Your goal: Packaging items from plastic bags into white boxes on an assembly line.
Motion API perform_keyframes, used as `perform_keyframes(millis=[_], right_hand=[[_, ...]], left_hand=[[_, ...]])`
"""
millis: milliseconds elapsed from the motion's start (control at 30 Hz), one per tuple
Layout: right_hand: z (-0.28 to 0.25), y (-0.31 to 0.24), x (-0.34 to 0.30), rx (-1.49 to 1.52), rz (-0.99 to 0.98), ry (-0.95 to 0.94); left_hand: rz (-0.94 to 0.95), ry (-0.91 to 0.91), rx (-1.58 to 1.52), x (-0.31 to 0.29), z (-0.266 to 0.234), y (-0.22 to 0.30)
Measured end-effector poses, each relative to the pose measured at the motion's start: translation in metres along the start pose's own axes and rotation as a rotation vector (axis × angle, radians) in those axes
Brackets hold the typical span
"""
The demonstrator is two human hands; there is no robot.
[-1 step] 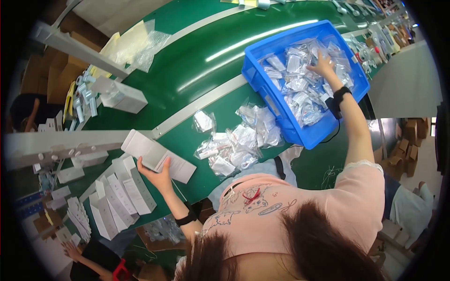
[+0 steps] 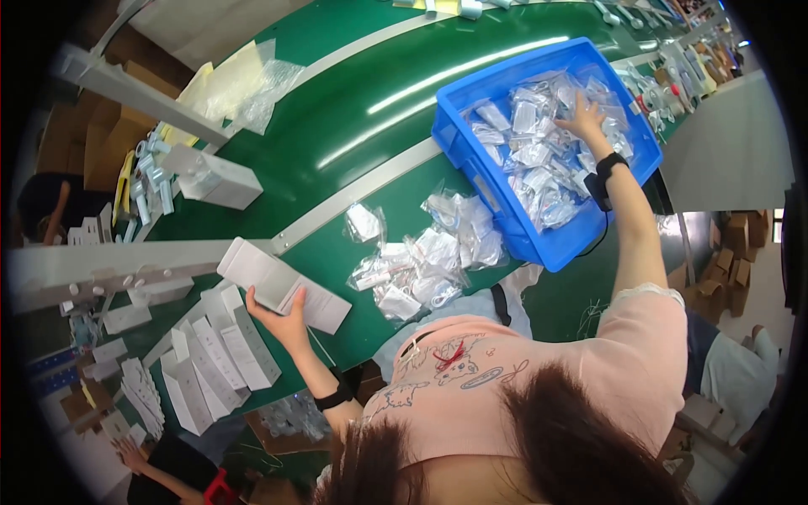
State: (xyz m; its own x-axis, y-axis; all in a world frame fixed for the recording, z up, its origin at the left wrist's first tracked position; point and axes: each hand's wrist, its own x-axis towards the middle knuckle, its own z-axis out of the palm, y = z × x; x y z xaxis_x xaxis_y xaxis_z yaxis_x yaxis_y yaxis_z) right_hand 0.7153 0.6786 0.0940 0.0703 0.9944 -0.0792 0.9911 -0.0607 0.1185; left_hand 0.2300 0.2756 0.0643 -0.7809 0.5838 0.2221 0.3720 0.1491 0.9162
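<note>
Left hand (image 2: 287, 325) gripping a white box (image 2: 281, 278), right hand (image 2: 587, 124) over clear bags (image 2: 528, 116) in a blue bin (image 2: 549, 252)

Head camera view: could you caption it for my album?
Left hand holding a white box, right hand spread over bagged items in a blue bin.

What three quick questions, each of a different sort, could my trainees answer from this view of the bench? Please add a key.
1. Multiple choice: where is the right hand?
A) Flat on the bench
B) At the bagged items in the blue bin
C) Down by the person's side

2. True or false: the left hand is empty.

3. Fill in the blank: the bands on both wrists are ____ in colour.

Key:
1. B
2. False; it holds a white box.
3. Black
</note>
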Motion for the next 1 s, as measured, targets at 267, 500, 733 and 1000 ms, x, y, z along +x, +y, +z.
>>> perform_keyframes(millis=[267, 500, 733, 1000], right_hand=[[0.083, 0.0, 0.084, 0.541, 0.044, -0.011], [0.088, 0.003, 0.108, 0.276, 0.224, 0.088], [0.063, -0.014, 0.089, 0.155, 0.109, 0.244], [0.016, 0.0, 0.053, 0.685, 0.028, 0.295]], left_hand=[[-0.068, 0.034, 0.069, -0.007, -0.01, 0.0], [-0.057, 0.054, 0.254, -0.01, -0.012, -0.006], [-0.113, 0.03, -0.2, -0.012, -0.025, 0.006], [-0.62, -0.376, -0.967, -0.033, -0.043, -0.063]])
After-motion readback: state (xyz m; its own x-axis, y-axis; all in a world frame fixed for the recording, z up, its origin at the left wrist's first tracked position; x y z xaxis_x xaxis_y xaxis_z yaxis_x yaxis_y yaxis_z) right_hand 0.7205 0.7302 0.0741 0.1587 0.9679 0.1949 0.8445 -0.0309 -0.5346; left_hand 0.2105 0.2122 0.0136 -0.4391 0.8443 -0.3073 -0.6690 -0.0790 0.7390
